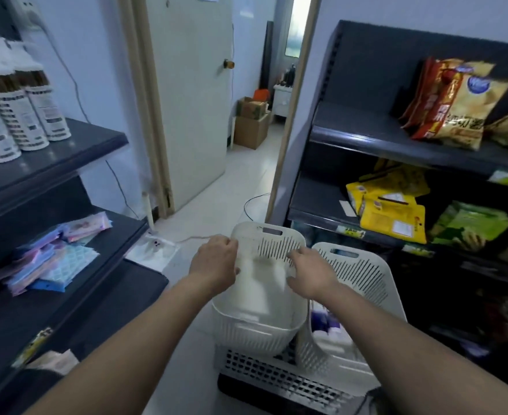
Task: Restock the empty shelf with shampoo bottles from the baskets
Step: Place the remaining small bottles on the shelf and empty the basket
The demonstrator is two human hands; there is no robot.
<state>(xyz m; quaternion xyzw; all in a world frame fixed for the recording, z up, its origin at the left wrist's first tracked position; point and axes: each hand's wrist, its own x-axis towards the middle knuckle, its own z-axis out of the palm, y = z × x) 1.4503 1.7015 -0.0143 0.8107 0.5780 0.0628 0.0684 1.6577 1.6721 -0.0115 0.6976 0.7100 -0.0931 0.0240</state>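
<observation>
Between the left hand (213, 265) and the right hand (309, 274), inside the white basket (264, 241), lies a blurred white shampoo bottle (261, 290). Blur hides whether either hand grips it or only touches. It looks like smooth, stiff plastic, probably heavy if full: best clasped around the body. Just right of the right hand, a 2nd basket (363, 277) holds more bottles (326, 320).

Straight ahead I see a cream panel door (192, 100) with a round brass knob (229, 64), standing open. Beyond it, brown cardboard boxes (251, 127) are stacked on the pale tiled floor (240, 175). On my right, a dark metal rack (366, 136) carries orange and gold snack bags (456, 106) up top, with flat yellow pouches (393, 217) and green packets (471, 223) below. To my left, pastel cloth packs (52, 256) lie in a loose pile. A thin black cable (248, 205) loops near the doorway.
</observation>
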